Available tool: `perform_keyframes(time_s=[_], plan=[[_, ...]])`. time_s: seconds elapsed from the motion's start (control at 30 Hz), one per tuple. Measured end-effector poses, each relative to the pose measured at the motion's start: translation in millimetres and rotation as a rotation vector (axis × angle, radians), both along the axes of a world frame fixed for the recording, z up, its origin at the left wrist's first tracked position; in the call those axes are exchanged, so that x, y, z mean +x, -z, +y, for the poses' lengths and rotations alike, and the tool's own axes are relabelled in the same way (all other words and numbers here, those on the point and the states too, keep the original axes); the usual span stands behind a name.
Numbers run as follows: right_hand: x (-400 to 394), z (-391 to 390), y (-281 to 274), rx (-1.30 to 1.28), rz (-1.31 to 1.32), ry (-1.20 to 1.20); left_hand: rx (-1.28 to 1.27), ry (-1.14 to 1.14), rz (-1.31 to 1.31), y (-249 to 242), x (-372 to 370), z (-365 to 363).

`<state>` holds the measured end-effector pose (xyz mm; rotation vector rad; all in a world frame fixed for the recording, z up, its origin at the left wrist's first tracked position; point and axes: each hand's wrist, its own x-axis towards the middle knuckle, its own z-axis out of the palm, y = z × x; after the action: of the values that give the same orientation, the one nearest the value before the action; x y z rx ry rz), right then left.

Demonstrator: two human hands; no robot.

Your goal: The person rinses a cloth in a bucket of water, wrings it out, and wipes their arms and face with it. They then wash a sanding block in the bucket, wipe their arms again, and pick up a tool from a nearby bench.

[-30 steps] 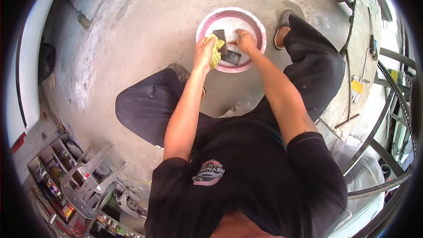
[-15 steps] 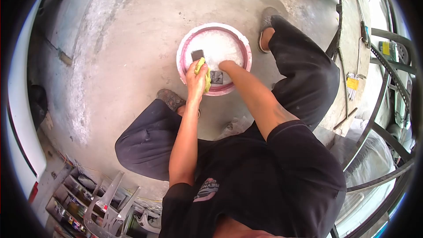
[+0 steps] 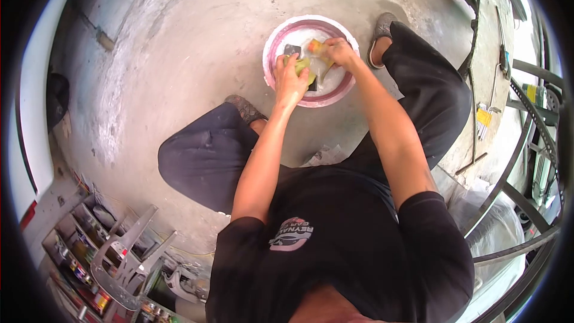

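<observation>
My left hand (image 3: 289, 85) is closed around a yellow-green cloth (image 3: 305, 72) over the tub, its fingers right at a dark flat rectangular piece (image 3: 292, 49). Part of another dark piece (image 3: 313, 85) shows below the cloth. Across from it, my right hand (image 3: 339, 54) grips a blurred yellow-and-orange object (image 3: 317, 46), perhaps a small packet or sponge; I cannot tell which. Both hands are inside the rim of a round white-and-pink tub (image 3: 270, 73) filled with whitish, sudsy water (image 3: 311, 34).
The tub stands on a concrete floor (image 3: 197, 42) between my feet. To the right, tools including hex keys (image 3: 483, 118) lie on a bench (image 3: 487, 30), beside a black metal frame (image 3: 517, 197). A cluttered parts rack (image 3: 78, 251) and grey plastic pieces (image 3: 125, 257) are at lower left.
My right hand has come up out of the suds and now shows the yellow-and-orange object. My left hand stays on the cloth and dark piece. The whole view has shifted slightly.
</observation>
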<state>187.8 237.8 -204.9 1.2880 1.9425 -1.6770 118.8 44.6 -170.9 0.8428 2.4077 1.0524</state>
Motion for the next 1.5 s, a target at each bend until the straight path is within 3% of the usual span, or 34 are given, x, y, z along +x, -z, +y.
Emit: perform_keyframes(time_s=[0.03, 0.1, 0.23, 0.27, 0.33, 0.37, 0.43, 0.47, 0.53, 0.57, 0.6, 0.67, 0.7, 0.77, 0.83, 0.93, 0.97, 1.0, 1.07, 1.13, 1.27, 1.4, 1.43, 1.5], plan=[[3.6, -3.0, -8.4, 0.002, 0.006, -0.009, 0.029, 0.013, 0.021, 3.9, -0.7, -1.0], [14.9, -3.1, -17.0, -0.163, 0.198, 0.264, 0.050, 0.040, -0.027, 1.1, -3.7, -2.3], [23.2, -4.2, -4.9, -0.215, 0.335, 0.235, 0.037, 0.071, -0.111, 1.7, -6.1, -4.0], [22.4, -6.9, -1.2, -0.075, 0.468, 0.150, 0.041, 0.072, -0.108, 3.6, -4.8, -2.6], [22.5, -9.4, 6.8, 0.066, 0.603, 0.065, 0.305, -0.081, -0.671, 8.7, -3.0, -0.9], [18.9, -20.9, -15.5, -0.017, 0.545, -0.031, 0.304, -0.080, -0.668, 0.9, -2.6, -2.7], [13.4, -40.7, -51.6, -0.079, 0.504, -0.178, 0.445, -0.328, -1.076, -21.4, -2.5, -4.6], [13.1, -40.2, -50.0, -0.077, 0.506, -0.174, 0.443, -0.323, -1.075, -8.6, -6.1, -5.3], [14.1, -41.2, -35.5, -0.209, 0.595, 0.035, 0.527, -0.307, -0.731, 30.9, -15.0, -11.5], [13.5, -33.6, -21.8, 0.069, 0.515, 0.033, 0.483, -0.343, -0.708, 25.0, -17.4, -14.3], [16.7, -24.9, -2.4, 0.066, 0.518, 0.036, 0.479, -0.341, -0.704, 20.7, -19.4, -14.6], [23.6, -13.7, 45.4, 0.762, 0.139, -0.263, 0.468, -0.401, -0.587, 13.8, -21.9, -13.4], [20.0, -15.3, 71.6, 0.759, 0.142, -0.260, 0.465, -0.400, -0.584, 8.2, -22.7, -11.6], [3.8, -14.3, 112.4, 0.940, 0.042, -0.521, 0.391, -0.408, -0.363, -1.7, -24.3, -8.0], [-12.9, -21.7, 98.2, 0.641, -0.199, -0.603, 0.401, -0.411, -0.298, 6.8, -25.5, -8.9], [3.7, -37.6, 355.3, 0.987, 0.345, -0.675, 0.245, -0.405, -0.308, -5.7, -35.9, -11.7], [5.4, -43.7, 286.3, 0.723, 0.052, -0.711, 0.260, -0.420, -0.316, 1.3, -35.7, -11.1], [1.0, -47.2, 244.5, 0.629, -0.118, -0.739, 0.279, -0.435, -0.326, 11.1, -36.1, -8.7], [-6.1, -56.9, 222.8, 0.562, -0.222, -0.781, 0.323, -0.418, -0.356, 4.6, -36.9, -1.0], [-11.1, -60.4, 217.1, 0.538, -0.245, -0.798, 0.238, -0.369, -0.304, -16.4, -35.0, 4.4], [-23.8, -63.2, 206.3, 0.524, -0.219, -0.816, 0.167, -0.280, -0.237, -13.0, -33.3, 2.8], [-18.4, -64.4, 201.0, 0.492, -0.173, -0.760, 0.194, -0.161, 0.013, 10.3, -25.0, -2.4], [-20.2, -62.7, 199.2, 0.481, -0.162, -0.726, 0.231, -0.223, -0.314, 8.6, -23.9, -1.0], [-28.2, -54.1, 188.0, 0.469, -0.149, -0.661, 0.178, -0.172, -0.232, 3.1, -23.2, -0.3]])
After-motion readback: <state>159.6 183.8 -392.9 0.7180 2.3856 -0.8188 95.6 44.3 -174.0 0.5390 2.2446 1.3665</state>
